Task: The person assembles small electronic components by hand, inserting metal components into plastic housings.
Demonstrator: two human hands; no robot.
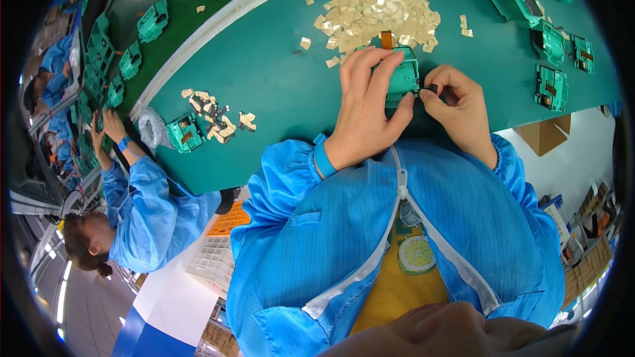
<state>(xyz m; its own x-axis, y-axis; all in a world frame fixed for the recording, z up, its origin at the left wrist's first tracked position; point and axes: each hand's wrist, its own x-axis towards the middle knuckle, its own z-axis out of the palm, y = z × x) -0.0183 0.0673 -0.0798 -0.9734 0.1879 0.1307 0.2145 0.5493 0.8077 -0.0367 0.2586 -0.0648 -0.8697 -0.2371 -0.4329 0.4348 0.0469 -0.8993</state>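
Note:
My left hand (365, 106) is closed on a teal plastic housing (405, 76), its fingers over the top and the thumb at the near edge. An orange-brown ribbon cable (386, 38) sticks up from the far side of the housing. At its right edge, my right hand (463, 104) pinches a small black piece (432, 88) between thumb and forefinger; the fingers partly cover it. Just beyond the housing lies a heap of small cream-coloured squares (377, 6). The underside of the housing is hidden.
More teal housings (550, 86) lie at the right of the green table (278, 46). On the left are another housing (186, 133), a mixed pile of black and cream scraps (217, 118) and a clear plastic bag (152, 129). A co-worker (152, 218) works at a line with housings (153, 20).

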